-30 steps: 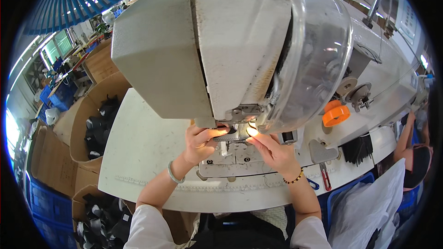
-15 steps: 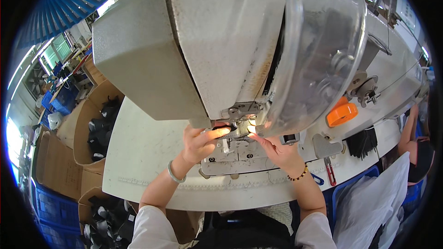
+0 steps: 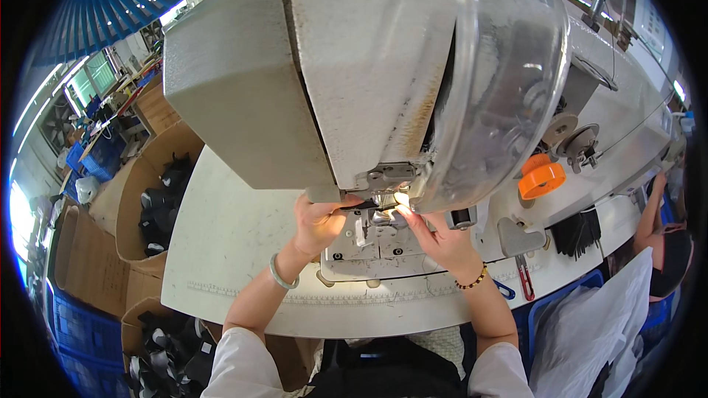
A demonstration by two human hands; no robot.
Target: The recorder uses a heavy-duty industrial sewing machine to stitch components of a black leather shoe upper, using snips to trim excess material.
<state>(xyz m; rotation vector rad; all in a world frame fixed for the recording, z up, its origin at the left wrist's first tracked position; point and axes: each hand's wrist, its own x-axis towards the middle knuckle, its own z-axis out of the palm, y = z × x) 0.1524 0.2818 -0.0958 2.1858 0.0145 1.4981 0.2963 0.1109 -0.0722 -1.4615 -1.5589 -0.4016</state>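
Note:
Under the head of a large grey sewing machine (image 3: 376, 66), a small black fabric piece (image 3: 360, 206) lies in the lamp light by the needle area. My left hand (image 3: 317, 225) pinches its left end, with thumb and fingers closed. On the other side my right hand (image 3: 446, 243) has its thumb and forefinger together at the piece's right end, beside the presser parts (image 3: 389, 197). The machine head hides some of my fingertips. Below both hands is the metal machine bed plate (image 3: 369, 267).
Cardboard boxes (image 3: 136, 210) of black items stand left of the white table (image 3: 221, 250). At the right are an orange ring (image 3: 542, 180), black strips (image 3: 577, 234), red-handled snips (image 3: 525, 278) and clear plastic sheeting (image 3: 590, 332). A co-worker's arm (image 3: 650, 214) shows beyond.
My left fingers have drawn back slightly left from the lit needle area, showing more of the black piece. My right hand stays nearly in place. The whole view has shifted a little.

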